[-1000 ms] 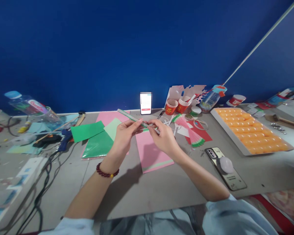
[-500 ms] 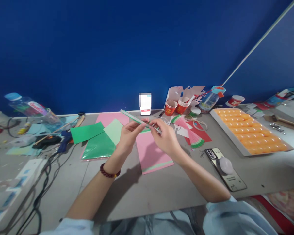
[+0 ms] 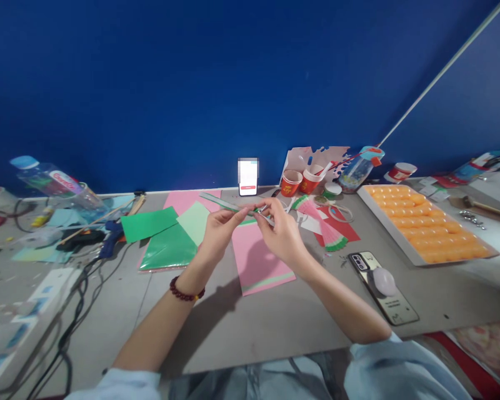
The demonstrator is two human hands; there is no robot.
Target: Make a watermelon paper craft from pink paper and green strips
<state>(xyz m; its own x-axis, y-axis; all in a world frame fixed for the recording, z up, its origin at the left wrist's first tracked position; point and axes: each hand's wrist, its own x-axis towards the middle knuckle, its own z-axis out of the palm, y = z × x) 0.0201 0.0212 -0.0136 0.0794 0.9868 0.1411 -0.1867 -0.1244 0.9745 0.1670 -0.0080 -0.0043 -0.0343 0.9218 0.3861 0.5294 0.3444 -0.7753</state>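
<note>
My left hand (image 3: pixel 221 226) is closed, pinching a narrow green and whitish paper strip (image 3: pixel 217 201) whose long end sticks out to the upper left. Fingertip to fingertip with it, my right hand (image 3: pixel 282 233) is closed at the strip's other end. A thin pale piece shows below the right fingers; whether it belongs to the strip I cannot tell. Below both hands lies a pink paper sheet (image 3: pixel 260 258) with a pale green band (image 3: pixel 270 282) along its near edge. A pink, green-edged pleated paper fan (image 3: pixel 327 225) rests right of my right hand.
Left are green sheets (image 3: pixel 166 250), a glue gun (image 3: pixel 111 239), a tilted bottle (image 3: pixel 54 180) and a power strip (image 3: pixel 35 322). A lit phone (image 3: pixel 248 178) stands by the wall. Right are red paper cups (image 3: pixel 290 184), an orange-filled tray (image 3: pixel 425 225) and another phone (image 3: pixel 400 308).
The strip's free end has dipped and swung slightly left. My fingertips have shifted a little around its other end; both hands stay over the pink sheet.
</note>
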